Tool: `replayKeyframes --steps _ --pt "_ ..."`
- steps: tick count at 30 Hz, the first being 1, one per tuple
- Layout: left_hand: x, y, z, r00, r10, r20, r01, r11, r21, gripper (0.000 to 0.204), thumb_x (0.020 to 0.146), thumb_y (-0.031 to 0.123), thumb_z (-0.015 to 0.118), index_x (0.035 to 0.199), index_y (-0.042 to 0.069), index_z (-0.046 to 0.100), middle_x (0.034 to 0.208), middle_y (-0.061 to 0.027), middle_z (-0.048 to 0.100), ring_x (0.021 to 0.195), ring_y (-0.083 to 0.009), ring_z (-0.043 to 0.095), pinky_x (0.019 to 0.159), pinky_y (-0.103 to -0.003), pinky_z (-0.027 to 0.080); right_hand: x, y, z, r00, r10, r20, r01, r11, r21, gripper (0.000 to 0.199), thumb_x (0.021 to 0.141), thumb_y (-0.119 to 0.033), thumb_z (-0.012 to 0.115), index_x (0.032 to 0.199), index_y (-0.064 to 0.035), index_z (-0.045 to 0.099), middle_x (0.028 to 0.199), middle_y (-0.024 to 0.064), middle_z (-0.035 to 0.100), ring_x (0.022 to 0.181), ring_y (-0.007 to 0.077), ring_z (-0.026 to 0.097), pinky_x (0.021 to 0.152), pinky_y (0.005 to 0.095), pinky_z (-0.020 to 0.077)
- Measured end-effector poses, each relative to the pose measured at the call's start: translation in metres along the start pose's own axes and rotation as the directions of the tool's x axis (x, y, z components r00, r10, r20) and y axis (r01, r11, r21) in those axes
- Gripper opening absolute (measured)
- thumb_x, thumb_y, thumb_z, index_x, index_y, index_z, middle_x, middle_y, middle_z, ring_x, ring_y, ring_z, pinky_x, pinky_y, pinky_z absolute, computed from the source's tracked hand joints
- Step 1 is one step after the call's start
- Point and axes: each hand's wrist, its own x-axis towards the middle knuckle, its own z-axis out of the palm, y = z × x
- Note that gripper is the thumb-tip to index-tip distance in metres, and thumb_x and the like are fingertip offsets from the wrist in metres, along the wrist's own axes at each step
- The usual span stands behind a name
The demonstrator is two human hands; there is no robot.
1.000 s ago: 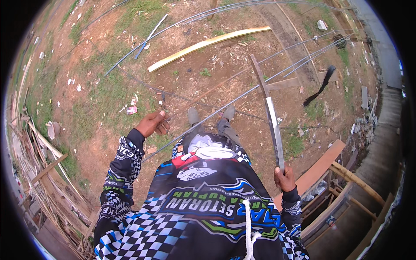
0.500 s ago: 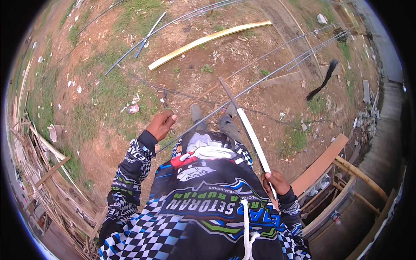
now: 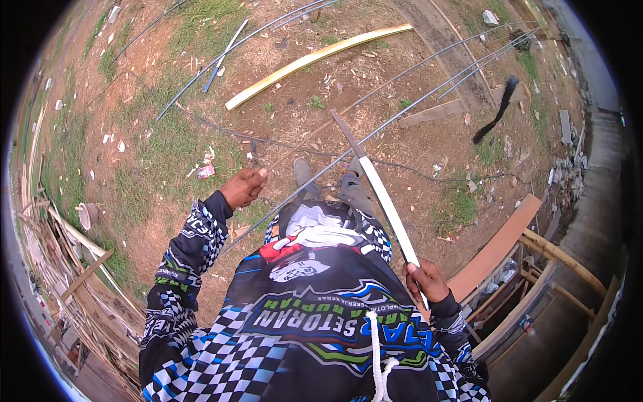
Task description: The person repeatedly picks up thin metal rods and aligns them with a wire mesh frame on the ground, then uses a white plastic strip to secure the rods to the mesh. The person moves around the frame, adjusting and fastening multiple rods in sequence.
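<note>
My right hand is closed around the lower end of a long white-sided bar, near my right hip. The bar's dark, flat metal end slants up and left past my feet, crossing a long grey metal rod in the view. My left hand is curled closed at the left of my legs, over the ground. A thin brownish rod runs from beside its fingertips toward the bar's dark tip. Whether those fingers grip it, I cannot tell.
A pale yellowish plank lies ahead on the dirt and grass. Further rods, a blue-and-white strip and a black bundle of strands lie around. Timber is piled at left; a reddish board rests at right beside a wood-framed pit.
My left hand has shifted slightly left and up, its fingers more curled. The white bar's dark end has moved a little up and left. My right hand keeps its hold.
</note>
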Motion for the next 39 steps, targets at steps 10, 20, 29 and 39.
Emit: replayKeyframes --steps 10,20,29,39 --pt "0.003 -0.004 -0.002 0.978 0.161 -0.129 -0.134 0.970 0.201 0.035 0.101 0.034 0.045 0.076 0.009 0.046 0.059 0.0046 0.035 0.051 -0.0083 0.032 0.048 -0.027 0.027 0.014 0.012 0.017 1.000 -0.019 -0.021 0.020 1.000 0.017 0.032 0.099 -0.033 0.047 0.086 -0.0043 0.052 0.056 0.0008 0.045 0.041 0.0092 0.042 0.038 0.0242 0.0335" --pt "-0.001 -0.011 -0.014 0.943 0.251 -0.216 -0.141 0.894 0.425 0.026 0.095 0.027 0.054 0.094 0.002 0.061 0.068 -0.0045 0.059 0.058 -0.0122 0.055 0.054 -0.028 0.044 0.060 0.030 -0.035 0.769 -0.475 -0.429 0.069 0.728 -0.682 0.046 0.083 -0.047 0.067 0.079 -0.0013 0.060 0.052 0.0123 0.053 0.048 0.0286 0.056 0.052 0.0410 0.0449" --pt "0.011 -0.028 0.014 0.790 0.548 -0.275 -0.245 0.693 0.678 0.031 0.091 0.027 0.057 0.085 -0.002 0.067 0.067 -0.0173 0.060 0.063 -0.0243 0.060 0.062 -0.036 0.046 0.072 0.061 0.005 0.700 -0.403 -0.589 0.223 0.907 -0.356 0.042 0.083 -0.044 0.069 0.084 -0.0021 0.067 0.059 0.0122 0.056 0.053 0.0196 0.054 0.053 0.0356 0.0430" --pt "0.083 0.000 0.035 0.789 0.594 -0.159 -0.346 0.642 0.684 0.024 0.088 0.023 0.061 0.084 0.000 0.065 0.071 -0.0118 0.061 0.068 -0.0285 0.058 0.066 -0.039 0.045 0.103 0.087 -0.006 0.610 -0.326 -0.722 0.155 0.943 -0.295 0.041 0.082 -0.041 0.070 0.082 0.0000 0.067 0.056 0.0081 0.053 0.052 0.0168 0.049 0.051 0.0344 0.0385"
